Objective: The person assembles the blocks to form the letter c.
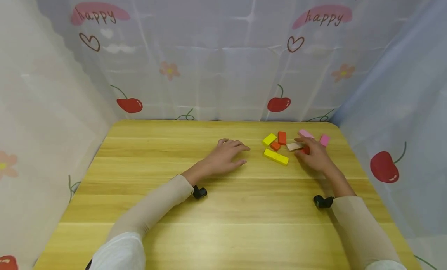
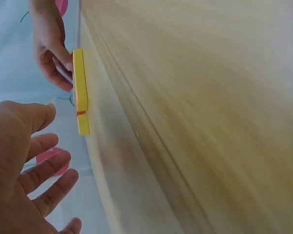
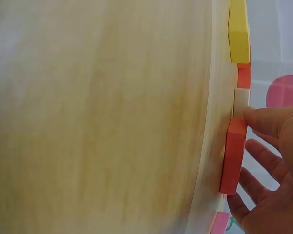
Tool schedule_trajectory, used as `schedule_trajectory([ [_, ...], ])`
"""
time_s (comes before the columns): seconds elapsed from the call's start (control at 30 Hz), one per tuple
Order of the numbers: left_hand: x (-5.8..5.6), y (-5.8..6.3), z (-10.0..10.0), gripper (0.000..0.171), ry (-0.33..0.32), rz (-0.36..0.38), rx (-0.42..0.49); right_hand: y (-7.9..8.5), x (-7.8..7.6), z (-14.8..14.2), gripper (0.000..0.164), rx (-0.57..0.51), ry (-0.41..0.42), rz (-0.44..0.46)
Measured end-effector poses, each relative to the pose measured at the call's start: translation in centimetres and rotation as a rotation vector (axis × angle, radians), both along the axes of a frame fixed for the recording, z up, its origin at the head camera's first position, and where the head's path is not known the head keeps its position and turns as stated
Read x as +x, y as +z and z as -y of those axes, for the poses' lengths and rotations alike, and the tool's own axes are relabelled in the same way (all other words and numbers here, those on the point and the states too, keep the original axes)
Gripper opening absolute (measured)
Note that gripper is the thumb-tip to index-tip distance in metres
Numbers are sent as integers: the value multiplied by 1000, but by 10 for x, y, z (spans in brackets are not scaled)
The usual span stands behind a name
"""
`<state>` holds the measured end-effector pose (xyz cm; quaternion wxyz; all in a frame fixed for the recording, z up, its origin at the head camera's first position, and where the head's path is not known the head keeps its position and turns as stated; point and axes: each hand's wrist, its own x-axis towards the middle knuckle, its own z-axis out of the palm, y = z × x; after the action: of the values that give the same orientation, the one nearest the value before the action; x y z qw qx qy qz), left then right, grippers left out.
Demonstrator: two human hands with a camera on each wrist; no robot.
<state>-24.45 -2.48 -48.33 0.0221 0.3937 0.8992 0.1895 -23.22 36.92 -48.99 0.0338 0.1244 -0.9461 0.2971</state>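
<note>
My left hand (image 1: 225,157) is over the middle of the table, fingers loosely spread, nothing in them; the left wrist view also shows this hand (image 2: 27,170) relaxed. My right hand (image 1: 315,155) is at the block group on the right. Its thumb and forefinger lie to either side of a plain wooden block (image 1: 294,146). In the right wrist view, the thumb tip is right at that wooden block (image 3: 241,100), beside a red block (image 3: 233,156). The red block (image 1: 306,150) is partly hidden under my right hand in the head view.
Left of the right hand lie a long yellow block (image 1: 276,156), a shorter yellow block (image 1: 269,139), an orange-red block (image 1: 282,138) and a small orange one (image 1: 275,146). Pink blocks (image 1: 324,140) lie beyond and to the right. A printed curtain (image 1: 216,80) surrounds the wooden table (image 1: 244,223).
</note>
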Motion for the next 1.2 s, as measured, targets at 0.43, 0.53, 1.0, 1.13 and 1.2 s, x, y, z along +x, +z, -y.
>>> schedule_trajectory([
  [0.43, -21, -7, -59, 49, -41, -46, -76, -4, -3, 0, 49, 16, -12, -11],
  [0.53, -25, -9, -69, 48, -42, -26, -62, -4, -2, 2, 49, 18, -32, 17],
  [1.0, -34, -16, -98, 42, -49, 81, -22, -6, -3, 8, 42, 39, -19, -2],
  [1.13, -36, -16, -107, 40, -54, 65, -36, -5, -4, 7, 38, 56, -15, -17],
  [1.2, -36, -15, -110, 39, -51, 70, -38, -5, -4, 7, 36, 65, -14, -24],
])
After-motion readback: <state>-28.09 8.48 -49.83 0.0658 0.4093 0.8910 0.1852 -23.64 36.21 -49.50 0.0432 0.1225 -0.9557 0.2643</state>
